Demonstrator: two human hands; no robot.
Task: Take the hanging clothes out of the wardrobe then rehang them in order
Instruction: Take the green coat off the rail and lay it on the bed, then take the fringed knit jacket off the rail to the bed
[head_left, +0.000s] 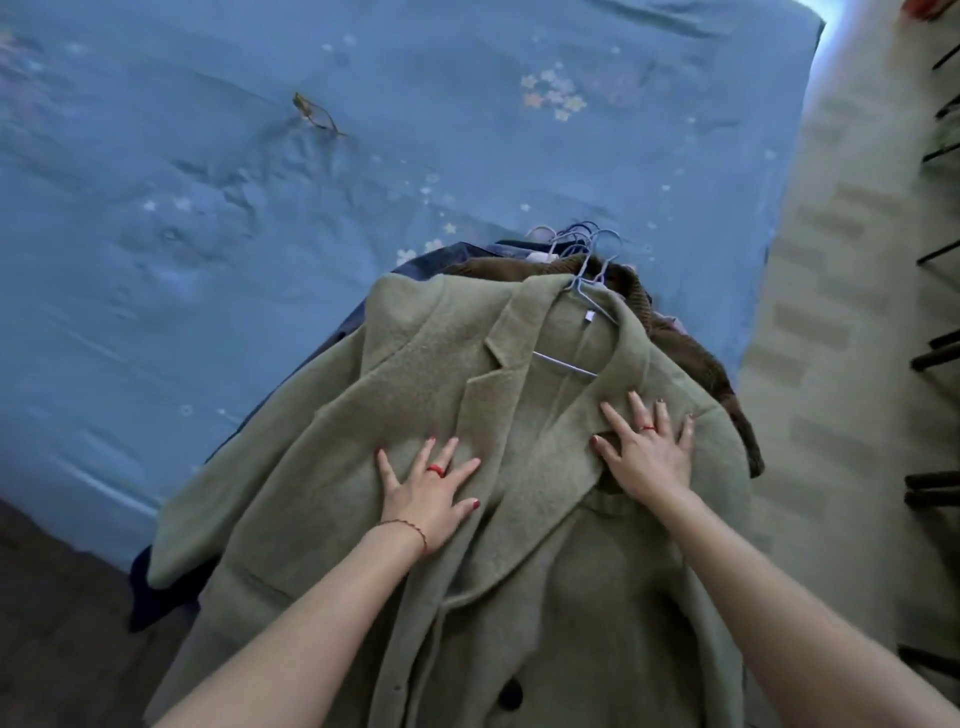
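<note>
On a blue bed (208, 234), one green coat (519, 519) tops a clothes pile; left hand (434, 491) and right hand (649, 449) press it, fingers spread flat.

Blue flower-print bedsheet (260, 234) across the bed, dark wooden floor (57, 623) lower left, pale patterned rug (831, 364) right

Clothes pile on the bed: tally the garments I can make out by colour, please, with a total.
Green coat, on top, with both the left hand and right hand flat on it: 1
Brown garment, underneath: 1
Dark blue garment, underneath: 1
Total distinguishable: 3. The cluster of hanger hooks suggests more are hidden in the stack.
</note>
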